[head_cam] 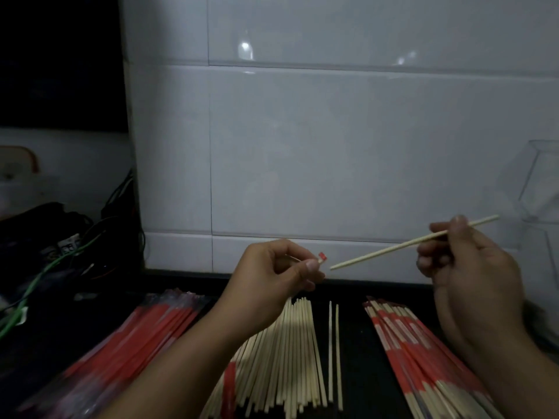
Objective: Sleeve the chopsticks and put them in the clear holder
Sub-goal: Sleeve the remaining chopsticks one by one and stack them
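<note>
My left hand (273, 270) pinches the mouth of a red and clear sleeve (322, 257) between thumb and fingers. My right hand (465, 267) grips a bare wooden chopstick (390, 248) near its far end; the chopstick slants down to the left, and its tip sits just right of the sleeve mouth, a little apart from it. A pile of bare chopsticks (284, 358) lies on the dark counter below my left hand, with two loose ones (334, 352) beside it. The clear holder (541, 189) stands at the right edge against the wall.
A stack of empty red sleeves (145, 337) lies at the lower left. Sleeved chopsticks (414, 349) lie in a pile at the lower right, under my right forearm. Dark cables and a green wire (45, 267) crowd the left side. White tiled wall (302, 146) stands behind.
</note>
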A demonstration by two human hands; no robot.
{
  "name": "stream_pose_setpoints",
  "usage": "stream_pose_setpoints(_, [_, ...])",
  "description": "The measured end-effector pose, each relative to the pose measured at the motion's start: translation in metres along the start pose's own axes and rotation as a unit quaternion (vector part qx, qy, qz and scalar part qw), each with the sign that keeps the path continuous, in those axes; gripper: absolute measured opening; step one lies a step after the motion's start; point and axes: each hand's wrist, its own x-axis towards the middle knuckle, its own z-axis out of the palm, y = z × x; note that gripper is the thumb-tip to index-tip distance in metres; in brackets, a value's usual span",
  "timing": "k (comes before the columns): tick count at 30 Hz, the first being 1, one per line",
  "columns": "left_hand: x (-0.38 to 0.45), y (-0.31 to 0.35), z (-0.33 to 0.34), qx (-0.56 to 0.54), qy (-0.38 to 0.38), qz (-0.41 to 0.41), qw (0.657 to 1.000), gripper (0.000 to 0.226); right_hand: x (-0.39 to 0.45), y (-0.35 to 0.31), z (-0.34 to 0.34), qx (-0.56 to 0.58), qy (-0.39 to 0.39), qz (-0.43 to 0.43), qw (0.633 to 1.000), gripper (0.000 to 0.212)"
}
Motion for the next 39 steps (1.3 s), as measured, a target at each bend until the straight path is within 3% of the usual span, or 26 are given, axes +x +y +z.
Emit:
stream_pose_setpoints(5, [0.000, -0.003, 0.001, 0.012, -0.018, -0.010, 1.000, 0.010, 0.007, -0.001, -0.004, 0.033, 0.044, 0.011, 0.998, 0.032])
stream_pose_setpoints(19, [0.001, -0.011, 0.005, 0.044, -0.040, -0.002, 0.998, 0.005, -0.001, 0.007, -0.001, -0.011, -0.007, 0.025, 1.000, 0.031])
stream_pose_setpoints(24, [0.001, -0.010, 0.006, 0.057, -0.053, -0.005, 0.997, 0.009, -0.002, 0.009, 0.000, -0.035, -0.060, 0.029, 0.997, 0.030])
stream_pose_setpoints(30, [-0.001, -0.011, 0.006, 0.077, -0.068, -0.014, 0.995, 0.008, -0.021, 0.012, 0.010, -0.170, -0.228, 0.093, 0.954, 0.022])
stream_pose_setpoints(35, [-0.001, -0.007, 0.005, 0.035, -0.031, -0.038, 0.998, 0.013, -0.026, 0.014, 0.014, -0.181, -0.165, 0.033, 0.969, 0.056])
stream_pose_setpoints(39, [-0.002, -0.006, 0.004, 0.025, -0.033, -0.052, 0.998, 0.012, -0.026, 0.014, 0.011, -0.199, -0.216, 0.010, 0.956, 0.044])
